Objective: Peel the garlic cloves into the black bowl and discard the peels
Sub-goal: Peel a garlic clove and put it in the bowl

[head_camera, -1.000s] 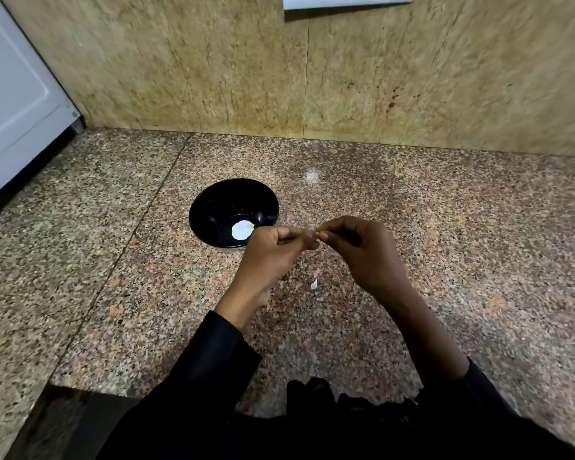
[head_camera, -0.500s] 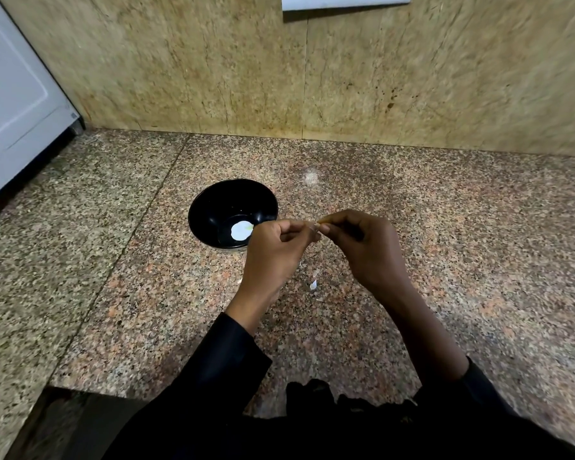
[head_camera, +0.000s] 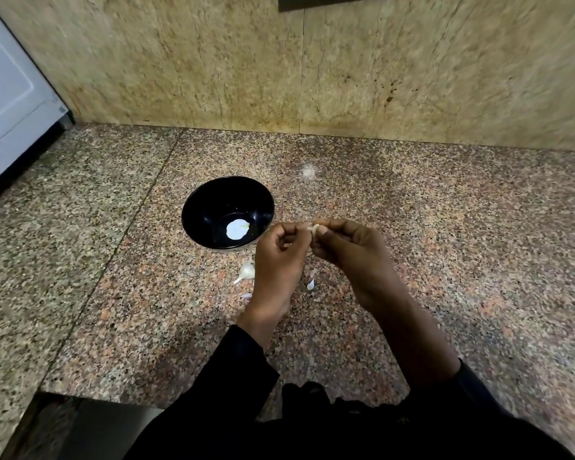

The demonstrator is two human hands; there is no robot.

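My right hand (head_camera: 349, 254) pinched the garlic clove (head_camera: 313, 228) just right of the black bowl (head_camera: 228, 212), mid-countertop (head_camera: 445, 260). My left hand (head_camera: 279, 257), fingers curled, had slid aside, uncovering another clove (head_camera: 246, 271) near it; whether it gripped peel, I couldn't tell.

I hold my right hand (head_camera: 349, 257) and left hand (head_camera: 281, 257) together above the granite counter (head_camera: 445, 260), just right of the black bowl (head_camera: 226, 212). My right fingertips pinch a pale garlic clove (head_camera: 313, 228); my left fingers curl beside it. Another clove (head_camera: 246, 271) and small peel scraps (head_camera: 310, 284) lie on the counter below my hands.
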